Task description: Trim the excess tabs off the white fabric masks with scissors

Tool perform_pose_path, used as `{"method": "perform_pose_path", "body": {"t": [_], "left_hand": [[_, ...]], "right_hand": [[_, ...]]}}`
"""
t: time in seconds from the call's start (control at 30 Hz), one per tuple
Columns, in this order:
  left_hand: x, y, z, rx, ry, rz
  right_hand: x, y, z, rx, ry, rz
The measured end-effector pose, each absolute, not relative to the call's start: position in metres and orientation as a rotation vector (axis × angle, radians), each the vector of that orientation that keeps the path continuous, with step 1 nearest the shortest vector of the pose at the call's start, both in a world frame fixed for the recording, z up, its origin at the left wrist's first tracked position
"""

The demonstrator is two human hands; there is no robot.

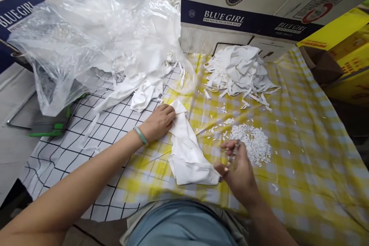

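Note:
A white cloth piece (188,150) lies lengthwise on the table in front of me, narrow at the far end and wider near my body. My left hand (160,121), with a pale green bangle on its wrist, has its fingers curled onto the far end of this cloth. My right hand (239,173) is slightly blurred beside the near right corner. Its fingers are bent around something small and dark that I cannot make out, and its thumb is close to the cloth's corner. Just beyond that hand is a heap of small white clippings (253,144).
A pile of white strapped cloth pieces (239,69) lies at the back right. More white cloth spills from a clear plastic bag (115,30) at the back left. Cartons (225,15) stand behind. A grey-green object (50,123) is at left. Checked covers (302,123) span the table.

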State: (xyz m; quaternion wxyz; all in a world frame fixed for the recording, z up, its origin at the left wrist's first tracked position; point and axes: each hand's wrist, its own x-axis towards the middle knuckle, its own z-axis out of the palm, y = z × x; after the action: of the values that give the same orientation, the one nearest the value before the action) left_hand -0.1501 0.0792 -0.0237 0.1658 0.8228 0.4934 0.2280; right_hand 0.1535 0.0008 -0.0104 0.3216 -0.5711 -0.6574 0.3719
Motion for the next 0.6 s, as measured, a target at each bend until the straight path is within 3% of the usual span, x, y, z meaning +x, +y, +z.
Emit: {"method": "perform_pose_path", "body": {"t": [0.13,0.33,0.5,0.6], "left_hand": [[-0.138,0.064,-0.017,2.278,1.444,0.751],[-0.132,0.016,0.017,1.963,1.636,0.947],[-0.126,-0.01,0.028,0.886,1.005,0.753],[-0.114,-0.016,0.029,0.644,0.838,0.764]], "right_hand": [[0.078,0.021,-0.002,-1.378,-1.73,0.943],[0.026,0.042,-0.018,-1.22,-1.67,1.143],[0.043,0.038,-0.008,-0.931,-1.524,1.276],[0.054,0.033,0.005,-0.855,-1.503,1.304]]}}
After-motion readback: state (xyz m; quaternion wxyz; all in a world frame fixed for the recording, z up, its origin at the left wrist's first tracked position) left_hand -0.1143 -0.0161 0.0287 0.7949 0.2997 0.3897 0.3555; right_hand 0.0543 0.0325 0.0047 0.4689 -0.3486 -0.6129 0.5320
